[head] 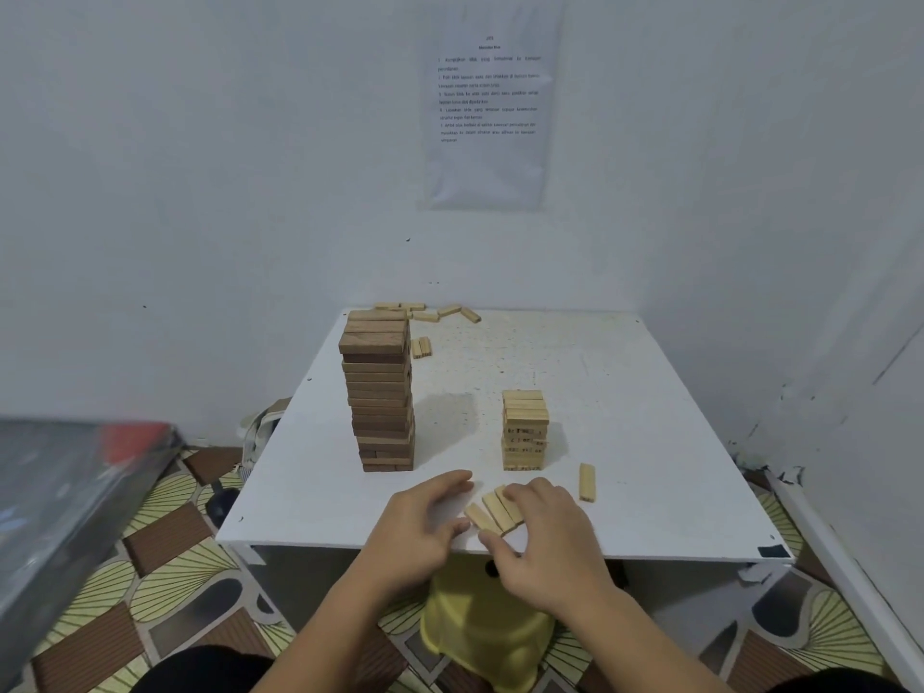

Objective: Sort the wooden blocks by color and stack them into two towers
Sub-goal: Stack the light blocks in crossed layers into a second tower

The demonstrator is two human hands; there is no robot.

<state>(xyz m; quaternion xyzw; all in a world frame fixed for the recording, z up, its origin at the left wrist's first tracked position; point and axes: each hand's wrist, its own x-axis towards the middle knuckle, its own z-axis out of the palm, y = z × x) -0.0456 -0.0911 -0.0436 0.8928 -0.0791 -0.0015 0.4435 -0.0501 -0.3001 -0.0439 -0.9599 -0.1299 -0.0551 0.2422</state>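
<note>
Three light blocks [495,512], fanned side by side and touching, near the front edge of the tabletop [650,442], about its middle. Right hand [545,537] clamped on them: fingers curled over the far ends, thumb against the near ends. Left hand [425,517] just beside, fingers loosely apart, thumb tip at the leftmost block; pressing or merely touching, cannot tell. Small, stiff, light pieces by the look of them, smooth-sided and likely to slide against each other; best squeezed end to end as one row, or taken singly by the long sides. Just behind, the light tower [524,430], short, its layers slightly uneven, so probably easy to knock. To its left, well apart, the dark tower [381,392], much taller, top layers skewed. One more light block [587,482] alone to the right of the hands. Further loose light blocks [425,312] scattered at the far edge, left of centre, with a pair [421,347] behind the dark tower. Yellow cloth [480,627] beneath the front edge; printed sheet [490,117] on the wall behind.
</note>
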